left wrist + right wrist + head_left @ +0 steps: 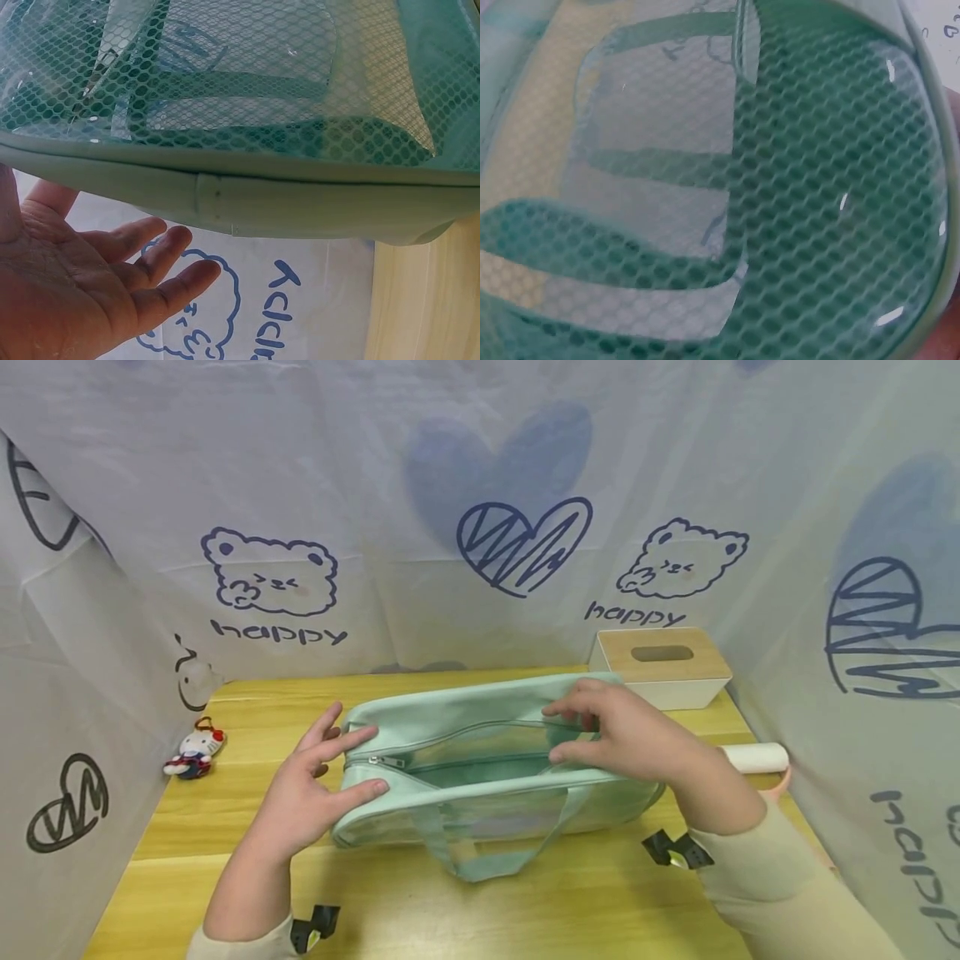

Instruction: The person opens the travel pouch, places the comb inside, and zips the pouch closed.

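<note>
In the head view a mint-green zippered bag with clear panels lies across the table, its top unzipped and gaping. Its front handle hangs down, and a zipper pull sits at the left end of the opening. My left hand is at the bag's left end, fingers spread, thumb by the front rim. The left wrist view shows honeycomb mesh above the loose fingers. Over the right end of the opening is my right hand, fingers bent and thumb apart from them. The right wrist view mostly shows the bag's mesh end.
A white tissue box with a wooden lid stands at the back right. Near the right edge lies a white roll with a pinkish handle. A small white cat doll keychain sits at the left. Printed cloth encloses the table.
</note>
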A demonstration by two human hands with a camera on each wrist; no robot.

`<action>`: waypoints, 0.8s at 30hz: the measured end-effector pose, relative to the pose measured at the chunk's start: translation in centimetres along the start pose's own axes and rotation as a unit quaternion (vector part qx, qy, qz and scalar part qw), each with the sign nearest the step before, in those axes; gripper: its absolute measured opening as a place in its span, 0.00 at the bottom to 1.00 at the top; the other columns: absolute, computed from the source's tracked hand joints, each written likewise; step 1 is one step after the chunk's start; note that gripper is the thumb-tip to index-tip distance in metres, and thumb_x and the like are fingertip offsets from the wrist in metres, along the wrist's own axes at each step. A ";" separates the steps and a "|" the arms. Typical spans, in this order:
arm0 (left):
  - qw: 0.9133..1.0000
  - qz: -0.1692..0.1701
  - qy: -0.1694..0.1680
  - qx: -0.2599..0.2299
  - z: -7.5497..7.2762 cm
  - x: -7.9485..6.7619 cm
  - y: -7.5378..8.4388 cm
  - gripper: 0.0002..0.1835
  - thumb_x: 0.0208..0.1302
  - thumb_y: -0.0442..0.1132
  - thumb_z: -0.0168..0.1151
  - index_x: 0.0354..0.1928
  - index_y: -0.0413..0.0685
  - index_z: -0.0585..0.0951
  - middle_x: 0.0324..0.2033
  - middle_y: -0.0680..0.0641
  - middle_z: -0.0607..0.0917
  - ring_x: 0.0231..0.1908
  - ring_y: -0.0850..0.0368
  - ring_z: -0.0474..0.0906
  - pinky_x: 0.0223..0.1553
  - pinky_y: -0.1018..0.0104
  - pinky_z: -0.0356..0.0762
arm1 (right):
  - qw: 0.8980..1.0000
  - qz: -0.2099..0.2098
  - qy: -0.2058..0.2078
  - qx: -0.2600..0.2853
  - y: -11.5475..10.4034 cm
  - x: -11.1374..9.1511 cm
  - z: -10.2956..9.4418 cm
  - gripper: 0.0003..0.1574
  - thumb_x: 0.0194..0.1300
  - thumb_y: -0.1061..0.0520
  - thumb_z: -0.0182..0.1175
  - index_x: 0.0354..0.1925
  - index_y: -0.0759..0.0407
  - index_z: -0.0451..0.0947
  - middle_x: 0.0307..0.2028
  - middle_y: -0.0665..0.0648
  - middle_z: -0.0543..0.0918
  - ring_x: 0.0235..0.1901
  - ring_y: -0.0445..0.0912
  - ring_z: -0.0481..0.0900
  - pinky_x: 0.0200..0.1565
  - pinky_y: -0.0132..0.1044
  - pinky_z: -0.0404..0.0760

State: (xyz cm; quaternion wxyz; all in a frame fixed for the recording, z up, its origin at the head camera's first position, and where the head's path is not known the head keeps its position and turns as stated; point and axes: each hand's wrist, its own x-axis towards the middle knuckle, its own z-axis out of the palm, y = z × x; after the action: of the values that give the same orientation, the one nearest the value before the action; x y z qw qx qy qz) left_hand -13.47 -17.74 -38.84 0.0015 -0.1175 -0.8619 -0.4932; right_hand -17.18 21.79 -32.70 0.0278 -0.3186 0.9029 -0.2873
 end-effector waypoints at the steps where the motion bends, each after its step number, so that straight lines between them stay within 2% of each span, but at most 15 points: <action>1: 1.000 0.001 0.001 -0.001 0.1 0.0 0.0 0.35 0.62 0.43 0.80 0.71 0.49 0.80 0.84 0.43 0.51 0.78 0.29 0.55 0.68 0.21 0.61 | 1.000 -0.004 0.003 0.002 -0.1 0.0 0.0 0.28 0.64 0.53 0.78 0.59 0.62 0.85 0.41 0.47 0.81 0.36 0.43 0.74 0.36 0.36 0.79; 10: 0.999 0.013 0.027 -0.012 0.6 -0.1 -0.1 0.32 0.63 0.39 0.79 0.69 0.45 0.81 0.82 0.42 0.57 0.75 0.28 0.59 0.65 0.26 0.66 | 0.998 -0.025 0.029 0.053 -2.5 1.5 0.4 0.16 0.69 0.55 0.73 0.51 0.62 0.88 0.36 0.45 0.84 0.34 0.41 0.78 0.35 0.37 0.80; 16: 0.998 0.031 0.051 -0.016 0.9 -0.4 -0.2 0.25 0.64 0.37 0.78 0.63 0.44 0.85 0.80 0.43 0.61 0.74 0.34 0.63 0.64 0.33 0.67 | 0.997 -0.017 0.030 0.071 -4.8 2.8 1.3 0.11 0.69 0.55 0.73 0.46 0.59 0.90 0.33 0.46 0.84 0.29 0.42 0.76 0.32 0.36 0.79; 20: 0.995 0.047 0.089 -0.024 1.4 -0.6 -0.2 0.20 0.62 0.34 0.79 0.56 0.42 0.87 0.78 0.44 0.67 0.72 0.39 0.65 0.62 0.38 0.68 | 0.998 -0.004 0.013 0.061 -6.2 4.0 2.5 0.13 0.70 0.53 0.71 0.48 0.59 0.90 0.33 0.45 0.85 0.28 0.40 0.76 0.34 0.36 0.81; 24: 0.990 0.058 0.124 -0.029 1.7 -0.7 0.1 0.19 0.57 0.30 0.81 0.51 0.40 0.89 0.74 0.44 0.72 0.70 0.42 0.68 0.60 0.44 0.68 | 0.999 0.002 -0.016 0.034 -7.5 5.6 3.9 0.13 0.72 0.50 0.70 0.48 0.57 0.91 0.33 0.44 0.86 0.31 0.38 0.78 0.40 0.35 0.82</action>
State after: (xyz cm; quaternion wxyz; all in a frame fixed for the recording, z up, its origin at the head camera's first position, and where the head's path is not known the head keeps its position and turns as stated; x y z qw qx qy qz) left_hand -12.57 -16.39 -39.71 0.1338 -0.1054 -0.8319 -0.5281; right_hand -16.55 11.81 -31.16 0.0539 -0.3205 0.8927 -0.3121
